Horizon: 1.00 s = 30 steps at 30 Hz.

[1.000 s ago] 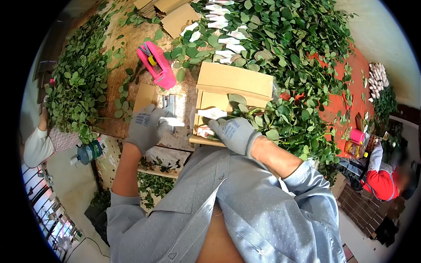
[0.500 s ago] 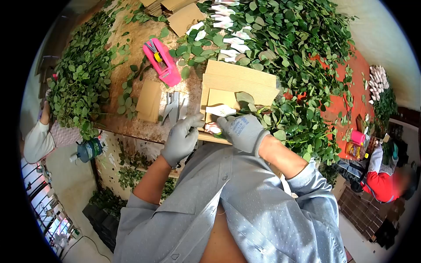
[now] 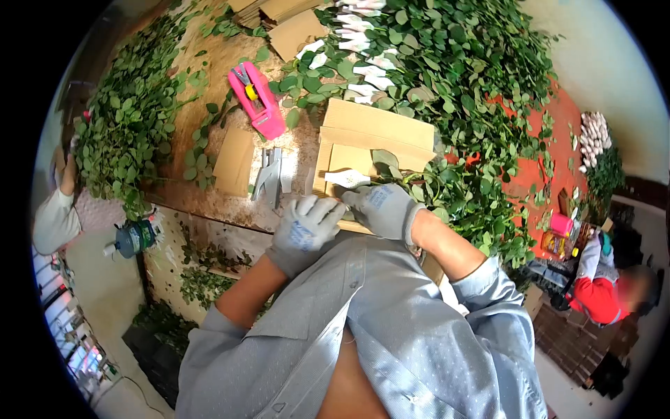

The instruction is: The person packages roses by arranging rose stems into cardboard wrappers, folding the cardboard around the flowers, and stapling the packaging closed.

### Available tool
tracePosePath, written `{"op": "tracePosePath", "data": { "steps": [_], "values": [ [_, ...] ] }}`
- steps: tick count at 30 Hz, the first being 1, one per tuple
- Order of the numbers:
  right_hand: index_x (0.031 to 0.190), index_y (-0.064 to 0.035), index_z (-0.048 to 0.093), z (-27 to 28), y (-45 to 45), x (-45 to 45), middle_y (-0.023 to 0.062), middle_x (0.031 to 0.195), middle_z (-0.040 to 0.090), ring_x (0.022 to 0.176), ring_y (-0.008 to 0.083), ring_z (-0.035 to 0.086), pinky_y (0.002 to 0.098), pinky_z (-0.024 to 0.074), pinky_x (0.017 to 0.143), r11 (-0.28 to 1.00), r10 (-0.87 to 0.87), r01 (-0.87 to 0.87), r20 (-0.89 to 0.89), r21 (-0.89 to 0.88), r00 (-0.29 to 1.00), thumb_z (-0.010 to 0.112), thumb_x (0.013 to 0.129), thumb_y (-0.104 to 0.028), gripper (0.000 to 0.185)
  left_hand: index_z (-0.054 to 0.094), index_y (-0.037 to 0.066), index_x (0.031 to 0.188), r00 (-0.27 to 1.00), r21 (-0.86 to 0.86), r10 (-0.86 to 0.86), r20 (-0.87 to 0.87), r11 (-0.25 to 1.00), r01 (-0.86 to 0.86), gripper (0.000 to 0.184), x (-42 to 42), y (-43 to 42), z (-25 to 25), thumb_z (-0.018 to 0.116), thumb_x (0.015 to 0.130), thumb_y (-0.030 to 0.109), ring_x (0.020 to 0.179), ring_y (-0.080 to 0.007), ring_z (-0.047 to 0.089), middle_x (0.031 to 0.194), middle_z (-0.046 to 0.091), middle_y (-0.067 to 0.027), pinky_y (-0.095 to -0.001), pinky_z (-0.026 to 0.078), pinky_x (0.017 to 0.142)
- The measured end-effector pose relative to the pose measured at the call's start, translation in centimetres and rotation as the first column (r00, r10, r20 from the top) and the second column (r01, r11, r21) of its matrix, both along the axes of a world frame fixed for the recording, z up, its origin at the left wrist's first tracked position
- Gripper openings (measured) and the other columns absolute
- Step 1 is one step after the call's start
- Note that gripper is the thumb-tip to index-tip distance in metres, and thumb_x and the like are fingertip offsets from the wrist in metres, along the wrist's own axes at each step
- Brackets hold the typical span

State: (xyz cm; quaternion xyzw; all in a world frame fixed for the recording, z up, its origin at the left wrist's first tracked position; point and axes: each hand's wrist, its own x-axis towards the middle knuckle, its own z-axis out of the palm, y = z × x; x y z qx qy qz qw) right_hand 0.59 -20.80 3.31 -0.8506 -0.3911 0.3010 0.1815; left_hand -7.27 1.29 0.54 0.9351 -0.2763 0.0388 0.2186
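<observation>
My left hand, in a grey glove, curls its fingers at the front edge of a cardboard sheet. Whatever lies under those fingers is hidden. Close beside it, my right hand, gloved too, has its fingers closed around a rose whose bud is now covered; leafy stems spread out to its right. Just beyond both hands, a white-wrapped rose bud lies on a smaller cardboard piece. A grey metal stapler rests on the table to the left.
A pink tape dispenser and a cardboard piece lie left of the stapler. Leafy rose stems heap up at the back right, with white-wrapped buds. More foliage covers the left. A co-worker in red is at far right.
My left hand has moved toward my right hand and turned its back upward, covering the pinkish bud that was visible between them. My right hand has shifted slightly left.
</observation>
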Motion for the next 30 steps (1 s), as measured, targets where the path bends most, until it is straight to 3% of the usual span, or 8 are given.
{"op": "tracePosePath", "data": {
  "steps": [4,5,8,11,18,22,25,30],
  "values": [
    [0.123,-0.012,0.065,0.7,-0.2,-0.6,0.0138,0.103,0.069,0.084,0.0348,0.07,0.0441,0.0551,0.071,0.997,-0.065,0.059,0.177,0.042,0.982,0.063,0.093,-0.016,0.03,0.071,0.009,0.115,0.994,0.009,0.03,0.103,0.999,-0.032,0.034,-0.1,-0.5,-1.4,0.064,0.084,0.021,0.1,-0.0197,0.057,0.112,0.064,0.0006,-0.0385,0.047,0.084],
    [0.117,-0.0129,0.066,0.9,-0.2,-0.4,0.0136,0.102,0.067,0.084,0.0345,0.069,0.0444,0.0552,0.07,0.975,-0.151,0.121,0.158,0.185,0.976,0.065,0.093,-0.016,0.025,0.071,0.009,0.115,0.996,-0.007,0.03,0.087,1.0,-0.029,0.034,-0.3,-0.5,-1.6,0.064,0.084,0.02,0.099,-0.0204,0.057,0.112,0.064,0.0001,-0.0391,0.047,0.084],
    [0.113,-0.0088,0.059,2.4,0.7,0.0,0.0162,0.105,0.066,0.089,0.0331,0.071,0.0453,0.0566,0.071,0.932,-0.358,0.355,0.372,0.078,0.856,0.061,0.095,-0.019,0.021,0.072,0.009,0.116,0.997,-0.033,0.048,0.063,0.998,-0.046,0.033,-0.6,-0.6,-1.7,0.062,0.085,0.019,0.098,-0.0208,0.058,0.111,0.065,-0.0003,-0.0394,0.047,0.082],
    [0.117,-0.0086,0.058,0.4,1.0,0.6,0.0153,0.102,0.067,0.089,0.032,0.071,0.0441,0.057,0.069,0.955,-0.216,0.267,0.319,-0.126,0.923,0.061,0.095,-0.019,0.025,0.073,0.009,0.114,0.998,-0.032,0.038,0.049,0.999,-0.036,0.032,-0.5,-0.5,-1.7,0.061,0.086,0.019,0.097,-0.0205,0.058,0.11,0.065,0.0001,-0.0389,0.047,0.081],
    [0.118,-0.0089,0.059,-0.9,1.0,0.1,0.0115,0.102,0.067,0.087,0.0283,0.073,0.0411,0.0578,0.071,0.996,-0.029,0.051,0.266,-0.076,0.964,0.062,0.091,-0.016,0.028,0.074,0.009,0.11,0.997,-0.058,0.041,0.065,0.998,-0.037,0.029,-0.4,-0.6,-1.9,0.061,0.085,0.018,0.093,-0.0204,0.059,0.106,0.065,-0.0001,-0.0382,0.049,0.078],
    [0.118,-0.0098,0.06,-1.5,1.3,-0.1,0.0104,0.104,0.066,0.085,0.0283,0.073,0.04,0.0578,0.07,0.988,-0.024,0.065,0.27,-0.141,0.963,0.061,0.09,-0.013,0.028,0.074,0.009,0.11,0.999,-0.05,0.011,0.036,0.999,-0.009,0.029,0.2,-0.3,-1.7,0.066,0.083,0.019,0.093,-0.0217,0.059,0.106,0.066,-0.0006,-0.0377,0.049,0.079],
    [0.118,-0.0099,0.06,-1.9,0.7,-0.4,0.0104,0.105,0.066,0.084,0.0288,0.073,0.0402,0.0575,0.072,0.992,-0.085,0.107,0.284,-0.064,0.955,0.062,0.089,-0.012,0.029,0.074,0.007,0.11,0.981,-0.256,-0.06,-0.186,0.966,0.01,0.033,1.9,1.3,0.2,0.076,0.078,0.017,0.095,-0.0279,0.06,0.105,0.066,-0.005,-0.0426,0.049,0.086],
    [0.121,-0.0066,0.058,-1.8,0.7,-1.0,0.0145,0.111,0.065,0.084,0.0296,0.072,0.0413,0.057,0.074,0.99,-0.114,0.133,0.303,-0.042,0.946,0.061,0.088,-0.01,0.033,0.074,0.009,0.108,0.988,-0.081,0.084,-0.131,0.992,-0.095,0.029,5.6,2.0,2.3,0.075,0.08,0.017,0.101,-0.0285,0.059,0.101,0.065,-0.0063,-0.0422,0.047,0.089]
  ]
}}
